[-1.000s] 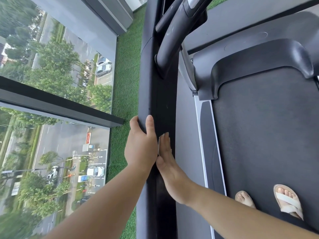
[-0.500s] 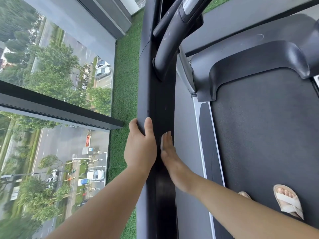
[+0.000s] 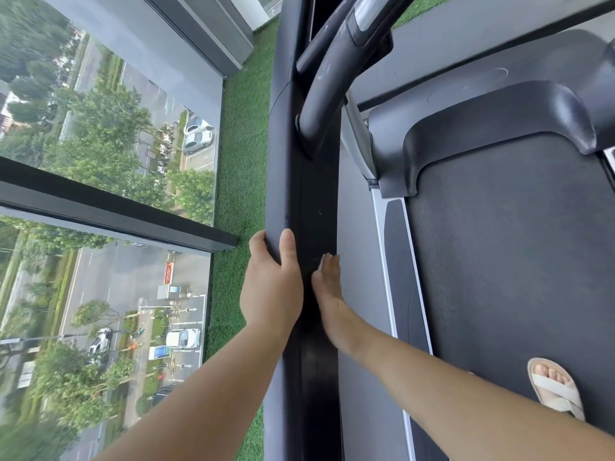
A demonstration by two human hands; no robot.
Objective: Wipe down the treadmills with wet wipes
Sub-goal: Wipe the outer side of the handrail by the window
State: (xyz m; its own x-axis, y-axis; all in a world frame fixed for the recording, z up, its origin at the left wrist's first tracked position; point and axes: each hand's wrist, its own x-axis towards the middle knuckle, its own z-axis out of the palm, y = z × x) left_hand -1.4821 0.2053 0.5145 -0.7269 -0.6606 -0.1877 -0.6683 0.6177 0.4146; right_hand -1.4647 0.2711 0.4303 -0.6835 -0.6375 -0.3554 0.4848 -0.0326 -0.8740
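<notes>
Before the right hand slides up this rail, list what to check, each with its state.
1. The wet wipe sits under the right hand: ok, a white edge peeks out.
2. That hand lies flat against the rail: ok.
3. The left hand grips the rail: ok.
4. The rail is free up to the handlebar joint: ok.
5. The wipe is damp enough: cannot tell.
6. The sandalled foot is planted on the belt: ok.

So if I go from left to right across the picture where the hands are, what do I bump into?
Window → green turf → left hand, gripping the black rail → right hand → grey strip → treadmill belt.
</notes>
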